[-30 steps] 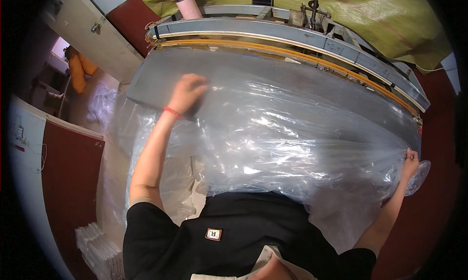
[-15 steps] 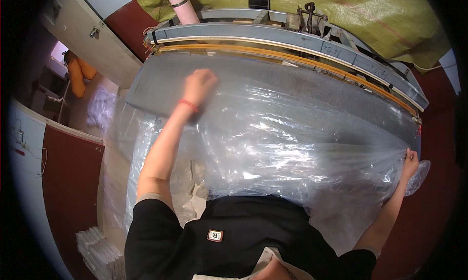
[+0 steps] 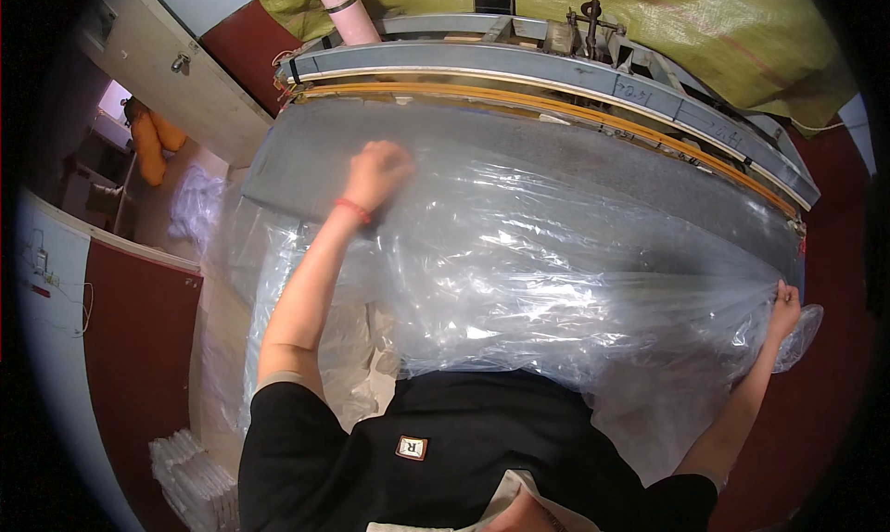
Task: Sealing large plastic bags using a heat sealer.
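A wide clear plastic film [image 3: 528, 263] lies wrinkled and shiny over the grey-topped bench [image 3: 315, 143], its near part hanging against my black shirt. At the film's upper left corner, my left hand [image 3: 378, 171] is closed with curled fingers over the grey surface; its fingertips are slightly blurred. My right hand [image 3: 786, 308] pinches the film at the bench's right end, and folds of plastic fan out leftward from that grip. A loose bunch of film bulges beside the right wrist.
Behind the grey top runs a long metal bar [image 3: 464, 57] with orange strips [image 3: 519, 98]. A pink bottle [image 3: 349, 11] and a metal clamp [image 3: 591, 27] stand there. Stacked plastic packs [image 3: 193, 476] sit on the floor at lower left, near a door [image 3: 176, 59].
My left hand has come slightly nearer to me, its fingers still curled. My right hand keeps its pinch on the film at the right end. The whole view has shifted slightly.
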`<control>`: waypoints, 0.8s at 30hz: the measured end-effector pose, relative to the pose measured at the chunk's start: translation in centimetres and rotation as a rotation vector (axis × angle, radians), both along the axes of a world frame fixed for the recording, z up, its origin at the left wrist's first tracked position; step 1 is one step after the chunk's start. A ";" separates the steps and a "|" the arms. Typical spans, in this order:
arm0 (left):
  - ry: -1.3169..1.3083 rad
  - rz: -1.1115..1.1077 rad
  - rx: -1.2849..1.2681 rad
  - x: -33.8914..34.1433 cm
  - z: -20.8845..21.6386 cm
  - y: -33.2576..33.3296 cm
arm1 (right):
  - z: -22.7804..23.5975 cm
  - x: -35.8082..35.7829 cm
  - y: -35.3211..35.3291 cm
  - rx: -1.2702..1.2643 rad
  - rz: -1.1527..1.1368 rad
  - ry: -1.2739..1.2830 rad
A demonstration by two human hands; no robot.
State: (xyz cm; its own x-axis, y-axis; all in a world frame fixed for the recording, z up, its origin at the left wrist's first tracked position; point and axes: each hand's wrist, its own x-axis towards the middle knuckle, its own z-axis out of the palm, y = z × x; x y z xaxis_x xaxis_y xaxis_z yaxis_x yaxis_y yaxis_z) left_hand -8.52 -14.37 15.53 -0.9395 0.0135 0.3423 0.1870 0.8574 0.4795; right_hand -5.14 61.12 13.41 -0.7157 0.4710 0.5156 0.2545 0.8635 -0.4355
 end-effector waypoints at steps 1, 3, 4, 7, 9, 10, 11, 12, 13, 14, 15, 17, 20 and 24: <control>0.038 0.017 0.021 -0.1 -0.2 0.1 | -0.1 0.0 0.0 0.000 -0.001 0.001; 0.042 0.048 0.070 -0.5 -0.5 0.0 | -0.2 0.1 -0.1 -0.010 0.010 0.031; 0.044 0.081 0.119 -0.7 -0.5 0.0 | -0.1 0.1 -0.1 -0.010 0.008 0.033; 0.107 0.115 0.062 -1.6 -0.4 0.6 | 0.3 0.2 -0.5 -0.035 0.025 0.026; 0.091 0.127 0.022 -2.1 0.1 1.1 | 0.6 0.3 -0.8 -0.013 -0.039 -0.039; 0.073 0.141 -0.018 -2.4 0.3 1.3 | 0.8 0.3 -1.2 -0.015 -0.039 -0.038; 0.074 0.141 -0.020 -2.7 0.2 1.5 | 0.9 0.3 -1.5 -0.019 -0.045 -0.038; 0.092 0.169 -0.042 -2.9 0.2 1.7 | 1.0 0.3 -1.6 -0.021 -0.052 -0.038; 0.110 0.199 -0.065 -3.1 0.2 2.0 | 1.0 0.3 -1.5 -0.021 -0.053 -0.036; 0.112 0.199 -0.065 -3.2 0.2 2.2 | 0.8 0.1 -1.3 -0.023 -0.043 -0.030; 0.145 0.206 -0.102 -3.1 0.2 2.6 | 0.7 0.2 -1.2 -0.025 -0.036 -0.025; 0.178 0.213 -0.139 -3.2 0.2 2.9 | 0.8 0.1 -1.3 -0.045 -0.039 -0.031; 0.145 0.195 -0.196 -3.4 -0.2 2.6 | 0.3 -0.1 -0.5 -0.088 -0.027 0.011; 0.212 0.247 0.231 -5.5 -1.6 3.0 | -1.4 -1.5 3.5 -0.350 -0.014 0.207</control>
